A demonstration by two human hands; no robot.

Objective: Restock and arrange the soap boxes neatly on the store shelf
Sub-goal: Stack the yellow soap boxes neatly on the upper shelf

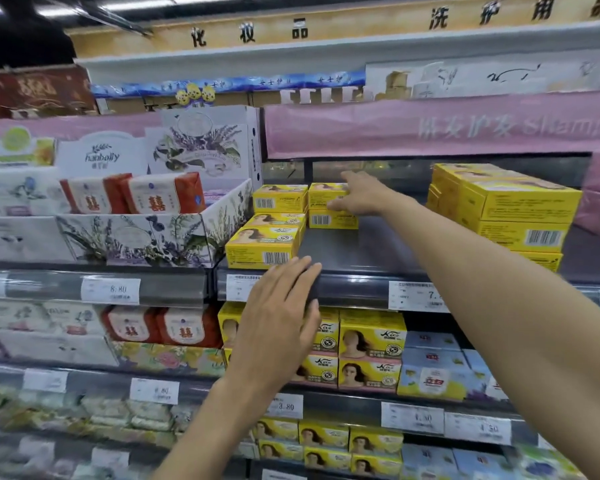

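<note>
Soap boxes: yellow, stacked along the left of the dark shelf, with a bigger pile at the right.
Right hand: reaching deep, thumb on the front and fingers over the top box of a two-high stack at the back, pinching it.
Left hand: flat, fingers straight, tips resting on the shelf's front rail, holding nothing.

One wide-angle camera, worn on the person's head, faces the grey shelf head-on, angled slightly down. It is near enough that the left hand rests on the shelf's front edge and the right hand holds a soap box at the shelf's back. Tiers above and below the shelf bow toward the frame's edges.
</note>
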